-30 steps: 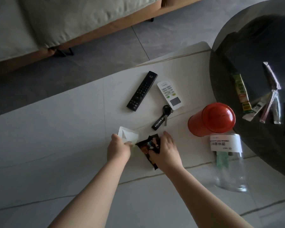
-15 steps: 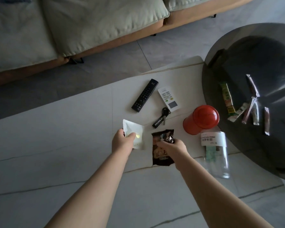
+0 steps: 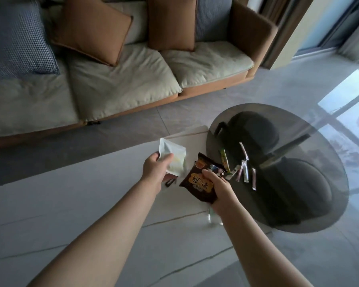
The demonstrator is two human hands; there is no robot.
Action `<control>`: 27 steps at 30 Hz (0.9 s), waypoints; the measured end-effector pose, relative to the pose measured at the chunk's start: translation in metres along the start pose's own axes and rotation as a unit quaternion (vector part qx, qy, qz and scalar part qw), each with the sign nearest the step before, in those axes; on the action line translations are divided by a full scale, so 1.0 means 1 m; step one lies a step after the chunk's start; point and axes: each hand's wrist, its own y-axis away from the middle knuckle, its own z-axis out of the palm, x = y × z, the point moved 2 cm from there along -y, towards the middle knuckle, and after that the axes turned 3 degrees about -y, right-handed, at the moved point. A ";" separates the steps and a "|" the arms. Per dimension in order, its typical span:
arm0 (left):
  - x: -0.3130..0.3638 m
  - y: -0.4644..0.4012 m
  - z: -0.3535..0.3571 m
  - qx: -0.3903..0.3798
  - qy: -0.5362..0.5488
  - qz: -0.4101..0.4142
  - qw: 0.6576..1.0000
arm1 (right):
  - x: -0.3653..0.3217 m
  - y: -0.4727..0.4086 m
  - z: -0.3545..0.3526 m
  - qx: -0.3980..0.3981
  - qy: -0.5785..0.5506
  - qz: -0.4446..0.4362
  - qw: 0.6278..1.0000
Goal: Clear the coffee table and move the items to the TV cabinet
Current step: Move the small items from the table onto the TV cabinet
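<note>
My left hand [image 3: 153,172] grips a pale white-green packet [image 3: 174,160] and holds it above the white coffee table [image 3: 71,204]. My right hand [image 3: 218,189] grips a dark brown snack packet [image 3: 199,185], also lifted off the table. The black key strap [image 3: 170,182] peeks out below my left hand. Just the base of the clear bottle [image 3: 212,218] shows under my right wrist. The remotes and the red lid are hidden behind my hands and the packets.
A round dark glass table [image 3: 288,204] overlaps the white table on the right and carries several thin snack sticks [image 3: 243,168]. A sofa [image 3: 122,83] with brown and blue cushions stands beyond a strip of grey floor. A window lies far right.
Both hands have lifted their packets off the table and raised them. The view has tilted up, so the sofa and window now show and the remotes and lid are covered.
</note>
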 end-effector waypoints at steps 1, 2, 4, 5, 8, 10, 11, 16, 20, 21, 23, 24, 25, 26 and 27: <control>0.005 0.010 0.003 -0.012 0.008 0.002 1.000 | -0.004 0.013 -0.003 0.002 -0.013 -0.002 1.000; 0.010 0.020 0.007 -0.026 0.015 0.003 1.000 | -0.007 0.026 -0.007 0.001 -0.023 -0.007 1.000; 0.017 0.039 0.012 -0.059 0.019 -0.002 0.998 | -0.012 0.052 -0.014 -0.005 -0.041 -0.019 0.999; 0.020 0.048 0.014 -0.077 0.016 -0.004 0.997 | -0.015 0.066 -0.018 -0.002 -0.054 -0.028 0.998; 0.029 0.075 0.021 -0.125 0.000 -0.006 0.992 | -0.024 0.111 -0.028 0.029 -0.103 -0.060 0.992; 0.036 0.097 0.025 -0.162 -0.013 -0.011 0.987 | -0.025 0.142 -0.035 0.044 -0.125 -0.085 0.988; 0.039 0.108 0.027 -0.184 -0.014 -0.012 0.983 | -0.024 0.158 -0.039 0.052 -0.135 -0.097 0.985; 0.051 0.172 0.037 -0.281 -0.017 -0.005 0.959 | -0.009 0.232 -0.055 0.096 -0.180 -0.149 0.968; 0.055 0.226 0.052 -0.372 -0.024 -0.008 0.928 | 0.003 0.286 -0.073 0.104 -0.241 -0.215 0.940; 0.055 0.239 0.056 -0.392 -0.028 -0.006 0.919 | 0.006 0.301 -0.078 0.103 -0.253 -0.231 0.934; 0.055 0.269 0.066 -0.434 -0.045 0.001 0.900 | 0.012 0.331 -0.090 0.109 -0.271 -0.260 0.920; 0.053 0.285 0.071 -0.453 -0.054 0.000 0.890 | 0.016 0.347 -0.097 0.116 -0.280 -0.274 0.913; 0.049 0.302 0.077 -0.471 -0.061 -0.007 0.880 | 0.021 0.363 -0.105 0.123 -0.290 -0.289 0.904; 0.045 0.319 0.082 -0.486 -0.067 -0.020 0.871 | 0.027 0.380 -0.115 0.131 -0.302 -0.305 0.894; 0.039 0.337 0.086 -0.500 -0.071 -0.036 0.862 | 0.035 0.396 -0.126 0.139 -0.313 -0.320 0.883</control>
